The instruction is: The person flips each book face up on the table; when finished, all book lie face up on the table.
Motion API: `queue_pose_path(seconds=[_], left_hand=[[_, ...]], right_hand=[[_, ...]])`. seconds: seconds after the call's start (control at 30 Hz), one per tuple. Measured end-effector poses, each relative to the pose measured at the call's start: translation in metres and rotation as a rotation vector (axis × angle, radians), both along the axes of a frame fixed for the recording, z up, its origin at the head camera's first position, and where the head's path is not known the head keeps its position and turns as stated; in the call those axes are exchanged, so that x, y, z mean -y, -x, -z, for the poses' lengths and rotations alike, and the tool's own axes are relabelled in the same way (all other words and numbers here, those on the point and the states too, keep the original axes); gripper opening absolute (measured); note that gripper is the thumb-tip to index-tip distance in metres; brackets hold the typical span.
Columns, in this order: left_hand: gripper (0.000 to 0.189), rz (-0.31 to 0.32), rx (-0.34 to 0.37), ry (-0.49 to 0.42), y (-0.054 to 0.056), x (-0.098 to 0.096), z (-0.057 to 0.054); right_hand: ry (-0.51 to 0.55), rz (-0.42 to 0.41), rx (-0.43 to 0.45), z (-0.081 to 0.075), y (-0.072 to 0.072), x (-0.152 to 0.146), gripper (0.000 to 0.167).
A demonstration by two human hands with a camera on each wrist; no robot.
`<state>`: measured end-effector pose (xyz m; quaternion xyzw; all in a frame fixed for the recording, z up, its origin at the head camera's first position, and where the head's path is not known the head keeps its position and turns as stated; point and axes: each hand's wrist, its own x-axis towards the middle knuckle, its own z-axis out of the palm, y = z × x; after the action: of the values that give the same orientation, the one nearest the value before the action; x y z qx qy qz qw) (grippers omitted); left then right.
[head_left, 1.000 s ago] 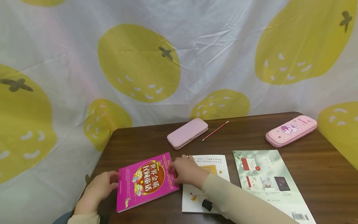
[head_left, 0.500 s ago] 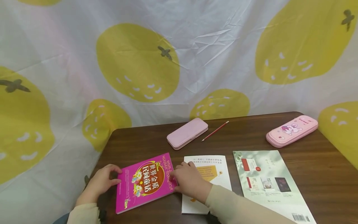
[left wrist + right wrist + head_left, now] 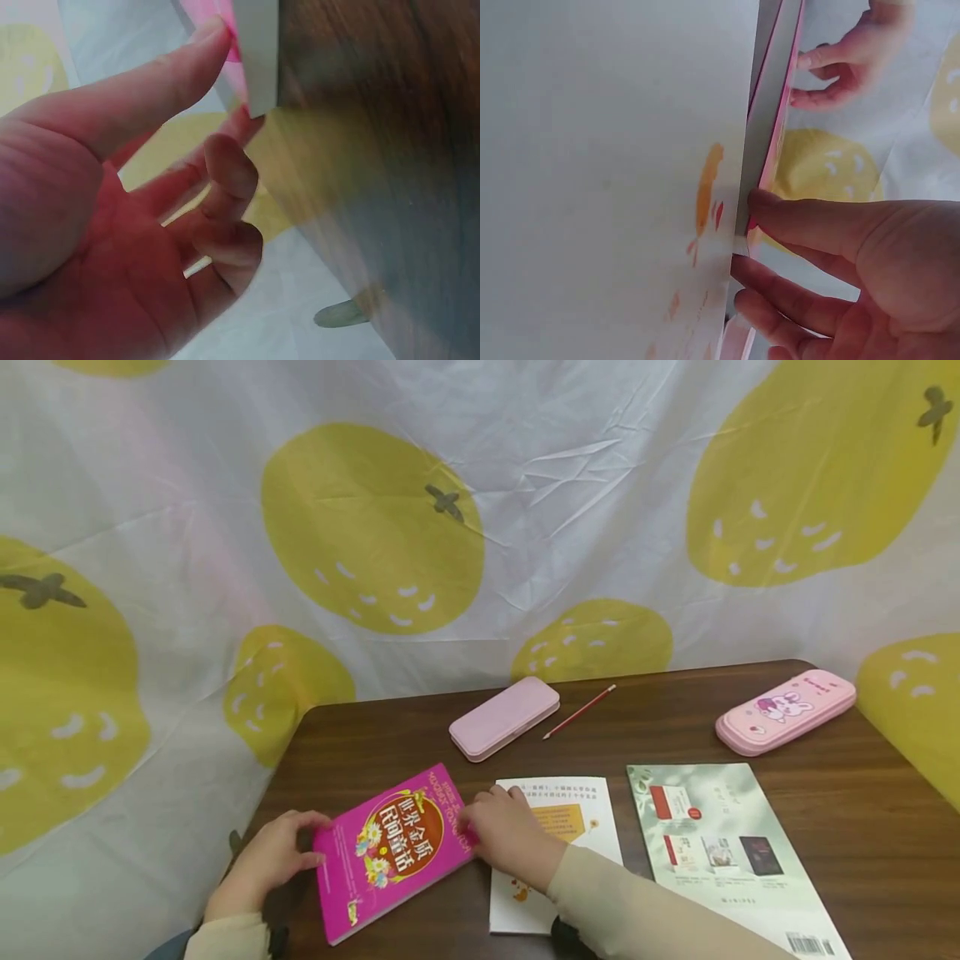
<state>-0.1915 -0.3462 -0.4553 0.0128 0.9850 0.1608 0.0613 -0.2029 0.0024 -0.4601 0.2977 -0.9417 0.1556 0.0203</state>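
A magenta storybook [image 3: 345, 877] with an oval title picture lies at a slant on the dark wooden table [image 3: 390, 739]. My left hand [image 3: 277, 856] holds its left edge; in the left wrist view the thumb rests on the pink cover and a finger meets the corner, while the other fingers bend loosely away. At the opposite edge my right hand [image 3: 513, 831] pinches the book, thumb on the cover and fingertips by the page side [image 3: 761, 142]. Partly under the right hand and sleeve is a white booklet [image 3: 588, 793] with an orange box.
A pale green magazine [image 3: 742, 889] lies on the right. Toward the back are a plain pink case [image 3: 504, 717], a red pencil [image 3: 581, 712] and a pink pencil case [image 3: 783, 712] with a rabbit. A fruit-patterned curtain [image 3: 570, 527] hangs behind the table.
The magenta book has turned counterclockwise, its near left corner shifting right and its far edge tilting up-left. The left hand has come onto its left edge; the right hand has stayed at the right edge.
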Motion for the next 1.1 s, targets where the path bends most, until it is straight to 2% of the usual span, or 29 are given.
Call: queue_pose_path(seconds=[0.2, 0.37, 0.57, 0.67, 0.87, 0.97, 1.1], left_hand=[[0.048, -0.053, 0.058, 0.020, -0.009, -0.001, -0.004], [0.051, -0.109, 0.096, -0.003, -0.017, -0.001, -0.006], [0.037, -0.172, 0.138, -0.011, -0.023, -0.007, -0.013], [0.031, -0.179, 0.145, -0.007, -0.026, -0.009, -0.016], [0.031, -0.141, 0.123, -0.051, -0.034, -0.011, -0.013], [0.031, -0.098, 0.103, -0.087, -0.038, -0.010, -0.011], [0.032, -0.036, 0.121, -0.102, -0.042, -0.005, -0.010]], right_hand=[[0.016, 0.007, 0.003, -0.002, 0.005, 0.003, 0.019], [0.011, 0.049, -0.007, 0.002, 0.019, 0.007, 0.021], [0.041, 0.104, 0.010, 0.003, 0.036, 0.009, 0.023], [0.054, 0.126, 0.018, 0.004, 0.044, 0.010, 0.023], [0.067, 0.148, 0.060, 0.006, 0.055, 0.013, 0.024], [0.106, 0.155, 0.102, 0.007, 0.060, 0.014, 0.025], [0.173, 0.139, 0.158, 0.006, 0.065, 0.017, 0.027]])
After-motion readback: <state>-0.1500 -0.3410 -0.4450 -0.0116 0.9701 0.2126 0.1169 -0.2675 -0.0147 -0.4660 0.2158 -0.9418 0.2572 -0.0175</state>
